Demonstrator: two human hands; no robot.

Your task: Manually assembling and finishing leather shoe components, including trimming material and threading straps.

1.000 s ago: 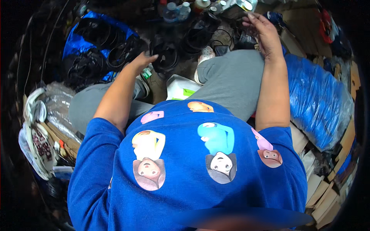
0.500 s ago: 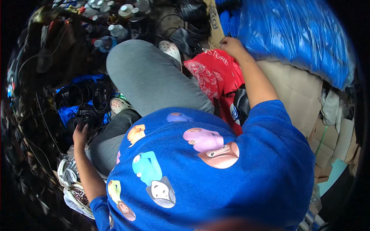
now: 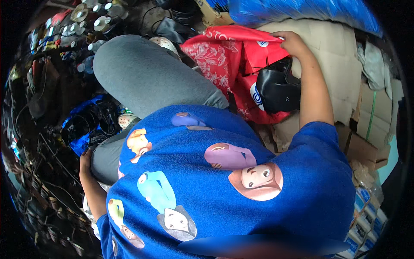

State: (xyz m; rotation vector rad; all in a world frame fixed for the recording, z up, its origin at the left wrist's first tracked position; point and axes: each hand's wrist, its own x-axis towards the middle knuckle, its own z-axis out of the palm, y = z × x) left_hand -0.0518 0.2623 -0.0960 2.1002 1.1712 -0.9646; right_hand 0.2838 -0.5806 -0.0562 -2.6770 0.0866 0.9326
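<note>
My right hand (image 3: 291, 43) pinches the upper right edge of a red shopping bag (image 3: 263, 49) with white lettering and a pale floral print, stretching its mouth sideways. Inside the opening lies a glossy black item (image 3: 278, 88), which looks like a pouch or small bag; its exact kind is unclear. Down at the left, my left hand (image 3: 86, 157) is beside my bent leg, next to a blue bag (image 3: 79, 144) heaped with black cables (image 3: 101, 114). Its fingers are dark and partly hidden, so what they touch cannot be made out.
Flattened cardboard (image 3: 332, 52) lies right of the red bag, with blue goods in clear plastic (image 3: 302, 13) behind it. Plastic bottles (image 3: 102, 23) crowd the far left. Small white-and-blue packets (image 3: 364, 220) are stacked at the lower right. Loose clutter and wires cover the left side.
My right hand has moved right and nearer, pulling the red bag wider so the black item shows more. My left hand has shifted slightly nearer me. The view has turned toward the right.
</note>
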